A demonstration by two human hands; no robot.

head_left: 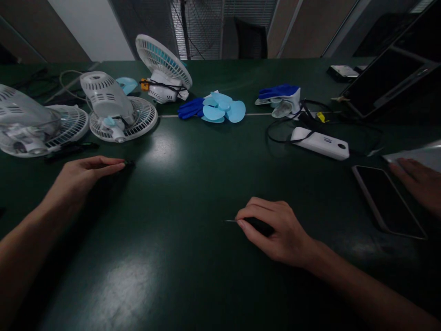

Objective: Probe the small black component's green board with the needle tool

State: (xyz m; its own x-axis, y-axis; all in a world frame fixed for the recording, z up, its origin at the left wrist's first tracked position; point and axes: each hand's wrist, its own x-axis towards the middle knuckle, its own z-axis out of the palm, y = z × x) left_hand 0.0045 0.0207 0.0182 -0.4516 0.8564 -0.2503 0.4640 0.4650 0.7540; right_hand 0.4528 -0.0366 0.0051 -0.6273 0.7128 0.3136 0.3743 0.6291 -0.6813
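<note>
My right hand point(272, 227) is closed around the black handle of a small screwdriver point(259, 225), its thin metal shaft pointing left just over the dark green table point(193, 184). On the left, my left hand point(89, 172) pinches a small dark piece point(129, 163) between thumb and fingertips, close to the tabletop. What kind of piece it is cannot be made out. Beyond that hand lie two white fan heads point(110, 99), point(31, 124), grilles down, and a dark slim object point(70, 149) beside them.
Farther back are a tilted white fan point(163, 64), light-blue fan blades point(223, 108), blue gloves point(191, 108) and blue-grey gloves point(280, 96). To the right are a white power strip point(320, 142) with cables, a phone-like slab point(389, 200), another person's hand point(418, 181) and a black case point(396, 69).
</note>
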